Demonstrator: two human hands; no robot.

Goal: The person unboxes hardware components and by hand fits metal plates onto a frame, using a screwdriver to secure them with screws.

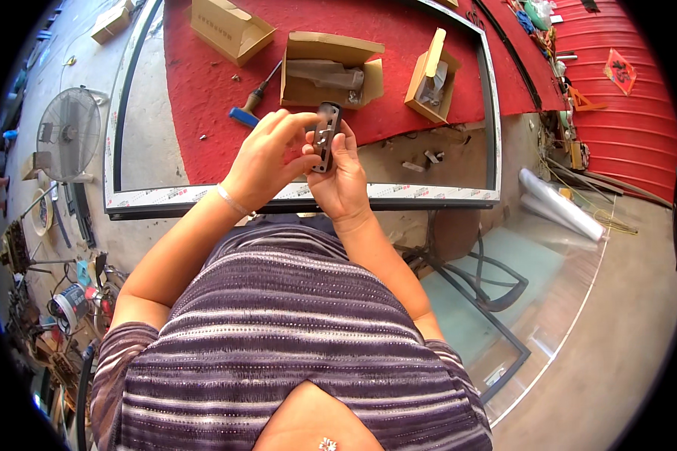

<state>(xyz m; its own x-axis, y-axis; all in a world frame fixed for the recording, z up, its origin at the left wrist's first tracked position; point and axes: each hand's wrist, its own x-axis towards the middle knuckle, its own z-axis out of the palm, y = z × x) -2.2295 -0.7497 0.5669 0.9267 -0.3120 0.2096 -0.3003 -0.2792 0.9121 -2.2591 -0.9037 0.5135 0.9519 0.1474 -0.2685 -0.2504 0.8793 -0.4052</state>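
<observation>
My right hand (341, 184) grips a dark, elongated metal fitting (324, 154) with rounded ends, held upright over the near bar of a frame. Small shiny parts show along its face; their kind is too small to tell. The right thumb lies along one edge, with the fingers behind. My left hand (259, 161), with a pale bracelet at the wrist, is at the fitting's left side. Its index finger reaches to the upper end, the fingertip blurred, and its thumb is by the lower edge. A gap shows between that thumb and finger, with nothing visible in it.
The large rectangular frame (297, 194) lies in front of me around a red cloth (203, 98). An opened cardboard box (301, 94) with wrapped parts, another box (429, 105) and a blue-handled screwdriver (253, 104) lie beyond my hands. A fan (69, 134) stands left, glass sheets (496, 278) right.
</observation>
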